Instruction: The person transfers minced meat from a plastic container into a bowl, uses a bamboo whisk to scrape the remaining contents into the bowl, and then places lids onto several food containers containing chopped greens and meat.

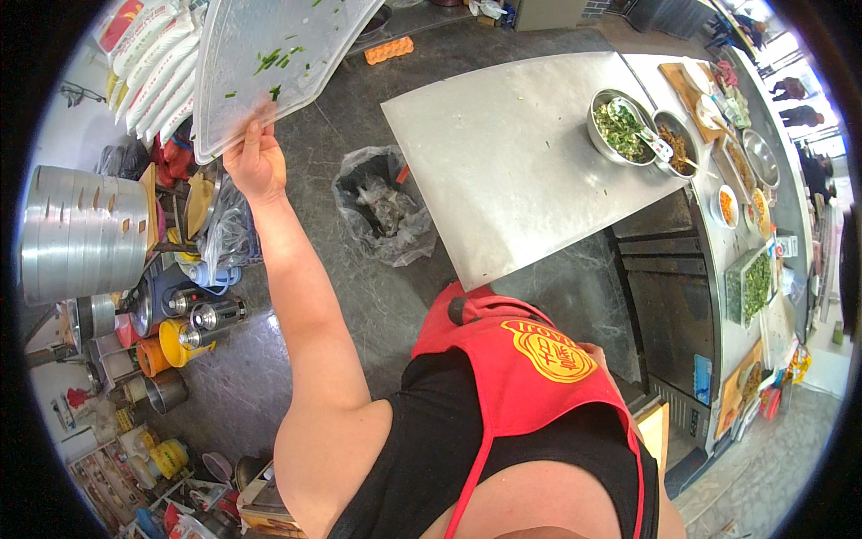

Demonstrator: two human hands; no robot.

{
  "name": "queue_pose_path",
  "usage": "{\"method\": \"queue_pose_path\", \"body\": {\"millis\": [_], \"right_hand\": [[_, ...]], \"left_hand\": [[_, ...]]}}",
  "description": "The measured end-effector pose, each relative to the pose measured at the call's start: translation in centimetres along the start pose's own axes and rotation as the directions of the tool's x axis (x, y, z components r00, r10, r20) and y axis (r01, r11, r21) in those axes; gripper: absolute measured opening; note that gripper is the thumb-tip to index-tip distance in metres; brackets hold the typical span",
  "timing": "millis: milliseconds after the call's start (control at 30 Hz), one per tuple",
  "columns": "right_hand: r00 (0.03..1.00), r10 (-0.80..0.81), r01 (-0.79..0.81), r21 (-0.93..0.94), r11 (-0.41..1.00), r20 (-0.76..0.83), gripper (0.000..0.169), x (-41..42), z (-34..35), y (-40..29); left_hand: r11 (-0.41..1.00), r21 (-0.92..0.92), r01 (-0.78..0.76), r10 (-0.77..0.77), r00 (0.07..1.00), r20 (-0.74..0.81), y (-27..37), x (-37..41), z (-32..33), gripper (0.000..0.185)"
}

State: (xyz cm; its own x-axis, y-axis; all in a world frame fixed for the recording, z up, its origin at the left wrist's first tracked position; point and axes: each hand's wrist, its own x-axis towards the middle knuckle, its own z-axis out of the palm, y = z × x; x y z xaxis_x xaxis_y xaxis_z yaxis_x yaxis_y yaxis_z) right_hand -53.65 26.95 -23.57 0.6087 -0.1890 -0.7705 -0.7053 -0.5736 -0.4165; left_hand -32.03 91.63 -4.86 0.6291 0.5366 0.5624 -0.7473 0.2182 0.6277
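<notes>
My left hand [257,162], at the end of my outstretched arm, grips the lower edge of a translucent plastic sheet with a raised rim [269,87], either a lid or a board. Chopped green stalks [273,60] cling to its surface, and the sheet is tilted up. Of my right hand [595,352] only a sliver of skin shows beside my red apron [498,377], so what it holds is hidden. Below and right of my left hand, a lined waste bin [384,202] stands on the floor, apart from the sheet.
A steel worktable [498,148] carries a bowl of chopped greens [621,131] with a spoon and a bowl of brown filling [673,145]. The counter [724,256] beyond holds several food containers. Stacked sacks [158,74], aluminium steamers [87,232] and vacuum flasks [215,313] stand at left.
</notes>
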Motion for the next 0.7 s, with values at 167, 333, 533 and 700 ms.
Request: {"method": "queue_pose_path", "body": {"millis": [167,333,533,700], "right_hand": [[1.0,0.006,-0.007,0.061,0.998,0.021,0.044,0.9,0.0,1.2],[1.0,0.021,-0.023,0.085,0.996,0.021,0.047,2.0,0.4,2.8],[1.0,0.001,-0.001,0.027,1.0,0.01,0.048,0.7,0.2,1.0],[1.0,-0.003,0.001,0.07,0.998,0.016,0.049,1.3,0.4,2.0]], "left_hand": [[1.0,0.01,-0.001,0.001,1.0,0.028,0.0,0.0,-0.5,0.024],[1.0,0.004,0.0,0.0,1.0,0.025,0.0,0.1,-0.7,0.024],[1.0,0.02,-0.011,0.01,0.999,0.043,0.1,0.0,-0.8,0.024],[1.0,0.012,-0.013,0.013,0.999,0.037,0.2,0.0,-0.9,0.024]]}}
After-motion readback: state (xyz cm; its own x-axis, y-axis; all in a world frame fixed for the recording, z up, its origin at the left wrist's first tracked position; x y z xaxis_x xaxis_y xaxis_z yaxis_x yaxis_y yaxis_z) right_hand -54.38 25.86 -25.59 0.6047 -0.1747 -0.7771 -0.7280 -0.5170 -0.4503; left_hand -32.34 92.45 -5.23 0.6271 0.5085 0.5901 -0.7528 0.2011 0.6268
